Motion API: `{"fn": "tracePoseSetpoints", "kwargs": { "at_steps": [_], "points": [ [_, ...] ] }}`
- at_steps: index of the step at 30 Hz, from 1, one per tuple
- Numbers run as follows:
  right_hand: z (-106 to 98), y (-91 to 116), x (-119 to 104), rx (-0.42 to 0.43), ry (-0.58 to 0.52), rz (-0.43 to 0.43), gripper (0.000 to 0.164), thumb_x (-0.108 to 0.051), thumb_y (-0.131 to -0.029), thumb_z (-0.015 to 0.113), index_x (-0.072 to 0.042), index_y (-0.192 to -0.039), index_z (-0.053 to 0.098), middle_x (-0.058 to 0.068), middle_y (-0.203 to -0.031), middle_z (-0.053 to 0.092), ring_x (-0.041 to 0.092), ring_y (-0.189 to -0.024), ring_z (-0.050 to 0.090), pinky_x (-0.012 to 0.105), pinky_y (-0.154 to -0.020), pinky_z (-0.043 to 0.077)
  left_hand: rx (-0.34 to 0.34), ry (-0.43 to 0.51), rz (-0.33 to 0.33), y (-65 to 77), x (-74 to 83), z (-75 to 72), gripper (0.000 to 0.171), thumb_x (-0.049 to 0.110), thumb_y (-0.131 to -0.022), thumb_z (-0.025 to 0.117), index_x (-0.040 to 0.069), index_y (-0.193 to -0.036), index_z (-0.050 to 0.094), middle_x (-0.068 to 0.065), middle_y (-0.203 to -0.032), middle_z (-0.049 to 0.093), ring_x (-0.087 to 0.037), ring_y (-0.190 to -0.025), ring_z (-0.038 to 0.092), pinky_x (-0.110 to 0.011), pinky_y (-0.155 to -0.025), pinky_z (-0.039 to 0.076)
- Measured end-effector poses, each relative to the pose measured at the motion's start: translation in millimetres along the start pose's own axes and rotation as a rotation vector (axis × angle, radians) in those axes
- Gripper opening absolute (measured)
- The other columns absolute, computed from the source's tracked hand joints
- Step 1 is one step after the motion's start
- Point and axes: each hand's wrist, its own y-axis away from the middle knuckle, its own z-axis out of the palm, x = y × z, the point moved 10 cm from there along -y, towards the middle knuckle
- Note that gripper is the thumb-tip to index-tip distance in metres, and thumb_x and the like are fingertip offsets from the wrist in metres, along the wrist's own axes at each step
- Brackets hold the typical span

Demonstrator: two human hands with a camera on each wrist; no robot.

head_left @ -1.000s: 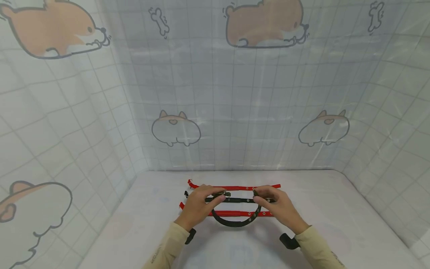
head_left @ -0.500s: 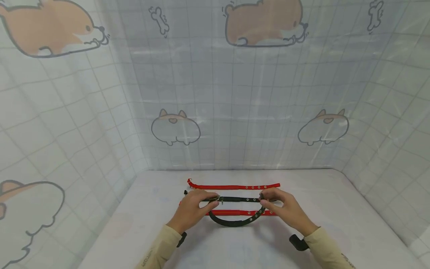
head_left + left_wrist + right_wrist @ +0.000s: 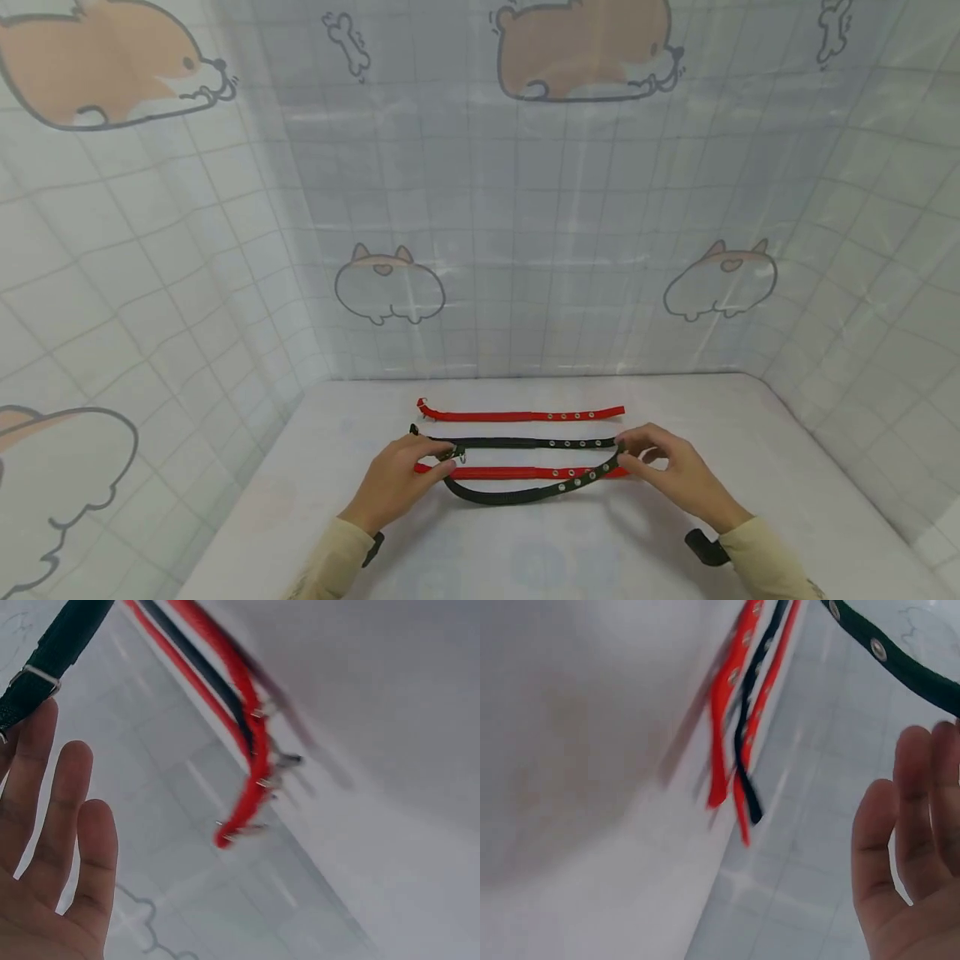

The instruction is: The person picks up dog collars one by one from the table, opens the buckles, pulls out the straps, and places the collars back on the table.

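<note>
My left hand (image 3: 390, 486) pinches the buckle end of a dark green collar (image 3: 501, 498), where a small metal ring hangs. The tip of the strap's eyelet end is pinched by my right hand (image 3: 681, 477). Between both hands the collar sags in a shallow curve above the white table. In the left wrist view a metal loop shows on the collar (image 3: 69, 637), near spread fingers (image 3: 64, 799). Metal eyelets line the collar (image 3: 900, 664) in the right wrist view; the pinching fingertips are out of that frame.
Behind the held collar, a red collar (image 3: 483, 417), a dark collar (image 3: 491, 442) and another red collar (image 3: 506, 473) lie in parallel on the white table (image 3: 525, 558), buckles left. A tiled-pattern sheet with cartoon dogs (image 3: 585, 50) encloses the back and sides.
My hands have moved apart, left hand leftward and right hand rightward. The held collar has gone from a deep U-shaped loop to a flatter, wider curve. The lying collars have stayed put.
</note>
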Motion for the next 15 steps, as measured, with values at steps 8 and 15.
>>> {"fn": "tracePoseSetpoints", "kwargs": {
  "at_steps": [8,15],
  "points": [
    [-1.2,14.2,16.9,-0.103,0.113,0.069,0.023,-0.028,-0.092,0.078,-0.014,-0.109,0.072,-0.013,-0.089,0.066,0.005,-0.081,0.060,0.026,-0.068,0.051,-0.004,-0.096,0.010,17.2,-21.4,-7.6,0.029,0.039,-0.086,0.082,0.026,-0.111,0.078,0.021,-0.097,0.070,-0.008,-0.094,0.065,-0.038,-0.086,0.054],
    [10.3,23.6,39.1,-0.245,0.169,0.162,0.020,-0.027,-0.092,0.077,-0.017,-0.109,0.071,-0.011,-0.092,0.065,0.004,-0.079,0.059,0.025,-0.067,0.051,-0.116,-0.202,-0.078,32.2,-47.9,1.0,0.017,0.035,-0.084,0.083,0.024,-0.095,0.077,0.021,-0.082,0.066,-0.011,-0.086,0.063,-0.038,-0.078,0.053]
  ]
}}
